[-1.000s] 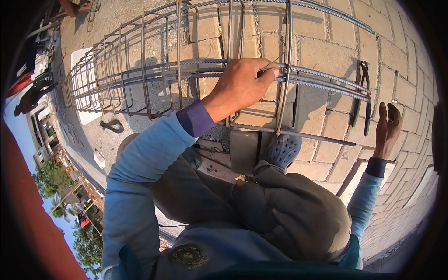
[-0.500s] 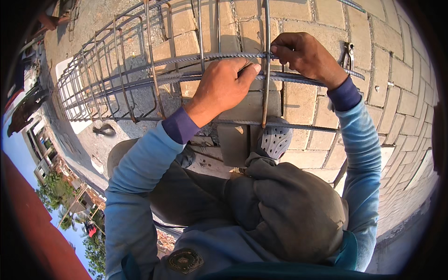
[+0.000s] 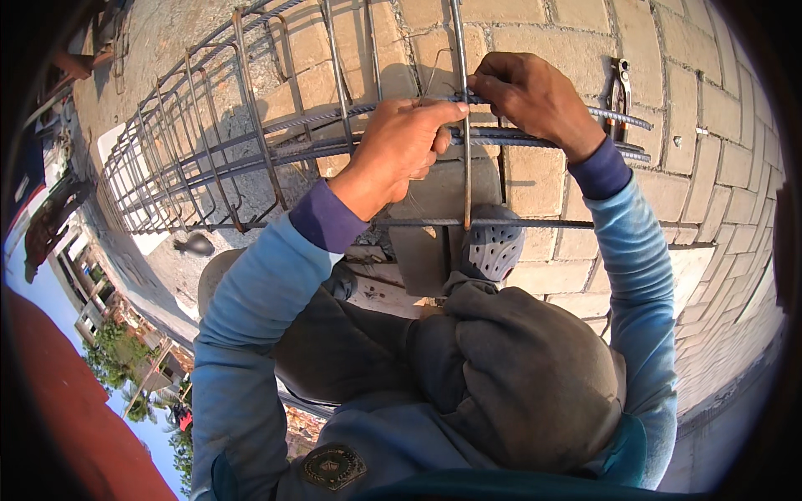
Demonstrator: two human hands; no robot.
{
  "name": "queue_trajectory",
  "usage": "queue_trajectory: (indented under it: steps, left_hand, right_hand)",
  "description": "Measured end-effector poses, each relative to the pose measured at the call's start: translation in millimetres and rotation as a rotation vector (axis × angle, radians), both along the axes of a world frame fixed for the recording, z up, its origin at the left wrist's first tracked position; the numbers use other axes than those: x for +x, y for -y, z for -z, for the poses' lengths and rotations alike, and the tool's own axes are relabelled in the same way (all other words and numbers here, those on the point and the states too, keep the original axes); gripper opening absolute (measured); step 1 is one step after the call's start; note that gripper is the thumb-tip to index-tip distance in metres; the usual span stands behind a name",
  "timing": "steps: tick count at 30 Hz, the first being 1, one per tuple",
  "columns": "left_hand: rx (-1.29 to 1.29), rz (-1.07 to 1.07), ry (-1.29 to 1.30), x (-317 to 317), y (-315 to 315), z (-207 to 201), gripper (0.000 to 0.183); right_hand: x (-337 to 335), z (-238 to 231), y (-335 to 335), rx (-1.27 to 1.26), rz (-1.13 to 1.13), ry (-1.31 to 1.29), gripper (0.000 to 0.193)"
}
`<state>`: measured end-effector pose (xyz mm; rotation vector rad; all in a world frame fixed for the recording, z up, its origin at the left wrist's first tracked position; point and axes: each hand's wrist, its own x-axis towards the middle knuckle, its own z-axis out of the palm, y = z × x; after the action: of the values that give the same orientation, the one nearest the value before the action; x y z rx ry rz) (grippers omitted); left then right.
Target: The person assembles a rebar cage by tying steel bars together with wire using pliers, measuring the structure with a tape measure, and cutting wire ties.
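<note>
My left hand (image 3: pixel 397 150) is closed on a few thin tie wires. One wire (image 3: pixel 433 71) curves up above its knuckles, and loose ends hang below the palm. Its index finger points to where an upright stirrup (image 3: pixel 459 37) of the rebar cage (image 3: pixel 251 88) crosses a ribbed bar (image 3: pixel 510 136). At that crossing my right hand (image 3: pixel 535 96) pinches thumb and fingers together just right of the stirrup. What lies between these fingertips is too small to tell. Both hands are above the cage's right end.
Pincers (image 3: pixel 618 92) lie on the paving blocks (image 3: pixel 576 37) beyond my right hand. The cage runs far to the left. A lower bar (image 3: pixel 535 223) passes in front of my shoe (image 3: pixel 493 250). Beside the cage lies a small dark object (image 3: pixel 195 244).
My left hand has turned, so its index finger now points at the crossing and the wires show. My right hand has shifted slightly left. The view has tilted a little.
</note>
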<state>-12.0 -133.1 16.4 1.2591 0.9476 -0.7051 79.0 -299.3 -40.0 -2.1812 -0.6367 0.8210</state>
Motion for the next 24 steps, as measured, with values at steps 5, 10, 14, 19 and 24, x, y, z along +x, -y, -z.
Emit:
queue_trajectory:
  steps: [5, 10, 14, 19, 24]
  left_hand:
    - [-0.056, -0.178, -0.06, -6.1, 2.3, 10.7, 0.021]
    - [0.051, -0.241, -0.006, -10.2, 15.3, 20.5, 0.019]
    - [0.057, -0.187, 0.041, -15.1, 11.6, 23.1, 0.024]
    - [0.281, 0.207, 0.305, -6.6, -0.3, -7.0, 0.029]
    - [0.841, 0.636, 0.993, 13.4, -34.3, 24.1, 0.03]
  right_hand:
    - [-1.5, 1.5, 1.3, 0.026, 0.021, 0.071, 0.033]
    - [-3.5, 1.0, 4.0, 0.053, 0.008, 0.115, 0.029]
    - [-6.1, 1.7, 7.9, 0.127, -0.002, 0.132, 0.028]
    - [-2.8, 4.8, 11.5, 0.133, -0.026, 0.153, 0.026]
    - [-5.0, 5.1, 11.8, 0.192, -0.014, 0.098, 0.026]
